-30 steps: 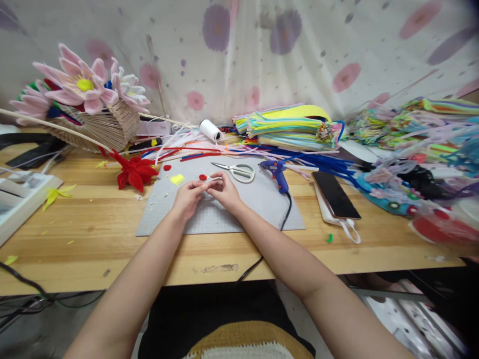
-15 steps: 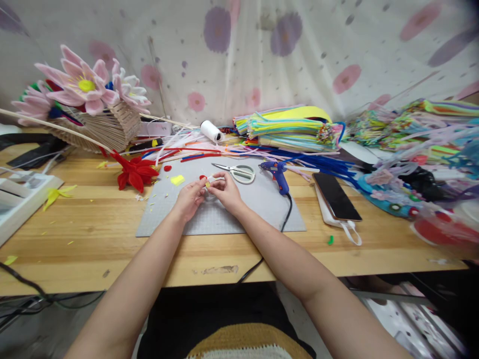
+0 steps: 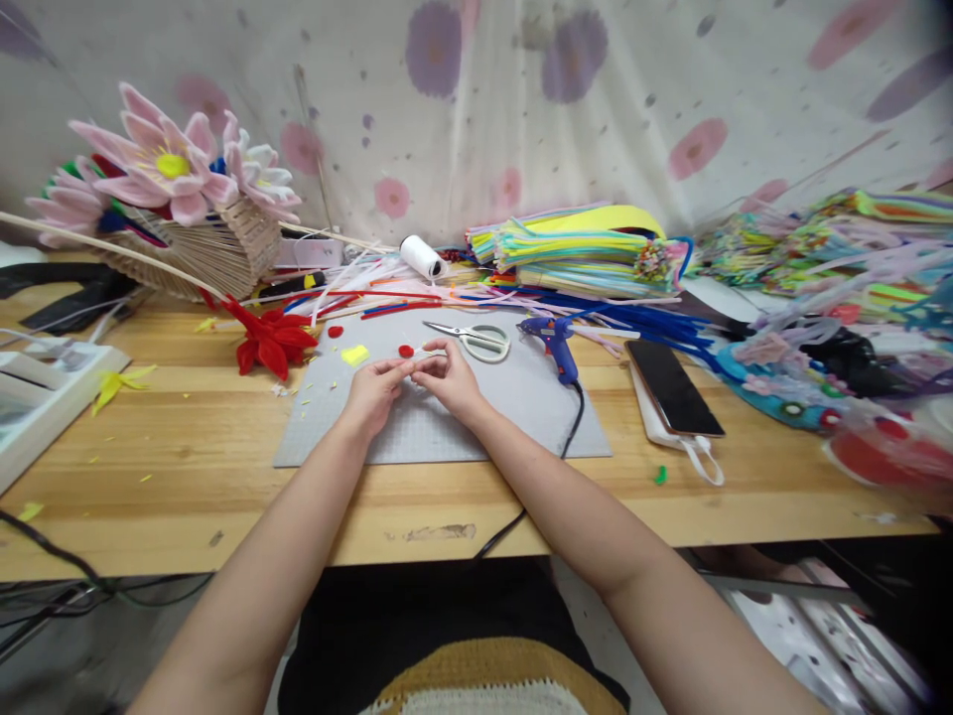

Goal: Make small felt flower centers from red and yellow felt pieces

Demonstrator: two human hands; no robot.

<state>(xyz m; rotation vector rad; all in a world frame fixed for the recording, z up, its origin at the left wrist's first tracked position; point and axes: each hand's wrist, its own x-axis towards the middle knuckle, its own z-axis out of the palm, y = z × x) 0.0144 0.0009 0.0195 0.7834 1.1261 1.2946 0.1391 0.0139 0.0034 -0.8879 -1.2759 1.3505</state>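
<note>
Over the grey cutting mat point(image 3: 483, 427), my left hand point(image 3: 376, 395) and my right hand point(image 3: 449, 380) meet with their fingertips pinched close together. Whatever small piece lies between the fingers is mostly hidden. A small red disc point(image 3: 406, 351) shows just beyond the fingertips, apart from a second red disc point(image 3: 335, 332) farther left. Yellow sheet scraps point(image 3: 355, 355) lie on the mat near my left hand. Behind my right hand rest scissors point(image 3: 476, 341) with pale handles, blades pointing left. A blue glue gun point(image 3: 555, 345) lies to their right.
A red fuzzy flower point(image 3: 269, 341) sits left of the mat, below a basket point(image 3: 215, 248) of pink flowers. Pipe cleaner bundles point(image 3: 581, 248) and a thread spool point(image 3: 422, 257) line the back. A phone point(image 3: 674, 385) lies right; the glue gun's black cord point(image 3: 575, 422) crosses the front edge.
The small yellow piece seen between my fingertips is now hidden. The red disc beyond them shows more fully. My hands stay nearly in place, and the view has shifted slightly.
</note>
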